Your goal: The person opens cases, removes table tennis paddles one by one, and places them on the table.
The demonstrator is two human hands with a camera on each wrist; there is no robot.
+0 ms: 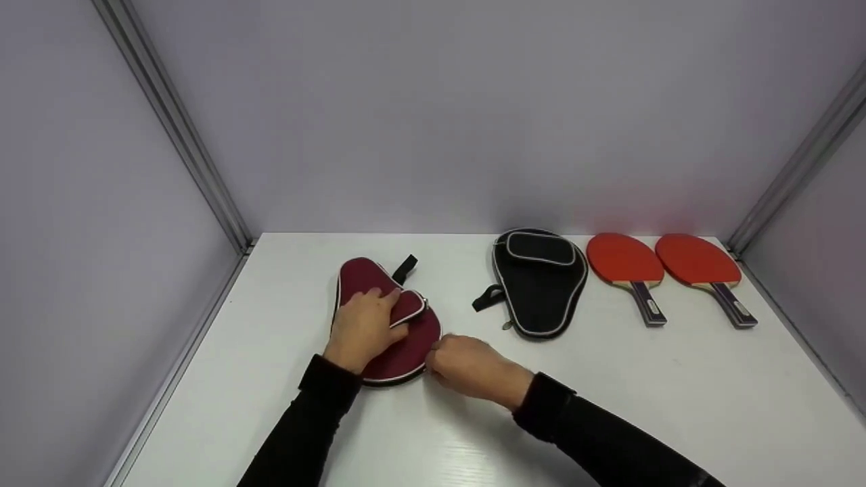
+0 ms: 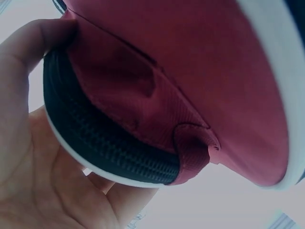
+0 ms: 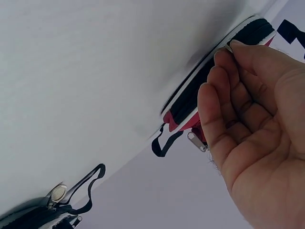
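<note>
A dark red table tennis bat case (image 1: 409, 348) with white piping lies on the white table. My left hand (image 1: 364, 325) holds it across the small raised pocket (image 2: 119, 90), thumb on one side and fingers on the other. The pocket's dark zipper (image 2: 109, 143) faces the palm in the left wrist view. At the case's near right edge, my right hand (image 1: 470, 365) pinches a small zipper pull (image 3: 229, 48), mostly covered by thumb and forefinger. The dark zip band (image 3: 190, 98) runs along the case's side in the right wrist view.
To the right lies a black bat case (image 1: 541, 291) with a strap (image 1: 488, 297). Beyond it are two red bats, one (image 1: 624, 258) beside the case and another (image 1: 697, 260) farther right. Grey-framed walls (image 1: 473, 122) enclose the table's back and sides.
</note>
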